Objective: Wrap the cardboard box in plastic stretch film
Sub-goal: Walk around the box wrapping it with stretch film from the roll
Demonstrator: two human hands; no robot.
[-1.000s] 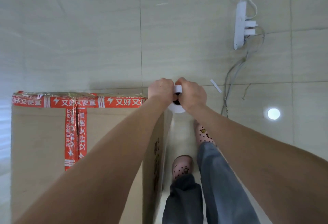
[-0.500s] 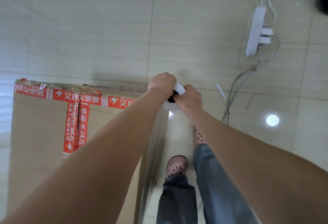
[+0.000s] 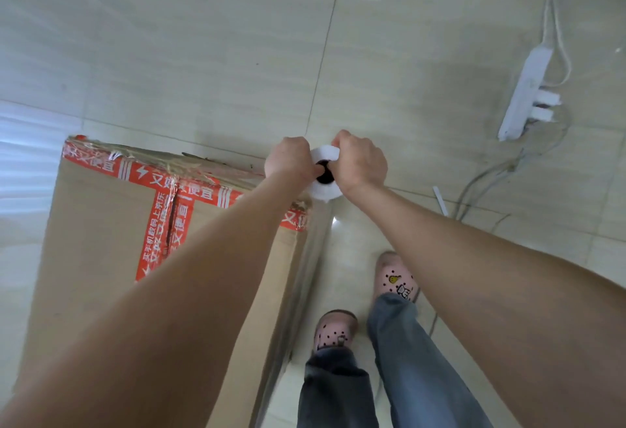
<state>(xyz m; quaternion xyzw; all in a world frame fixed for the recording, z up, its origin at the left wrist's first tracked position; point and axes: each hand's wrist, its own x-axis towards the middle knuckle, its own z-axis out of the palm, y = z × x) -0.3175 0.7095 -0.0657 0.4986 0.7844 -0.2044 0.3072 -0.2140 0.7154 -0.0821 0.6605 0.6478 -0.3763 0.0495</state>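
On cardboard box tape: "又好又便宜"

The film roll has passed the far corner of the cardboard box.

- We record the cardboard box as matt brown paperboard, its top face smooth and dull.
- The red tape on its seams is glossy plastic, and it is wrinkled along the far edge.
- The stretch film over the box's right side is thin clear plastic, shiny and finely creased.
- The film roll shows white with a soft sheen round a dark core.
- We note the floor as pale polished tile that reflects light.
- The power strip is smooth white plastic.
- The clogs look like matt pink rubbery plastic.
- The trousers are grey-blue denim cloth.
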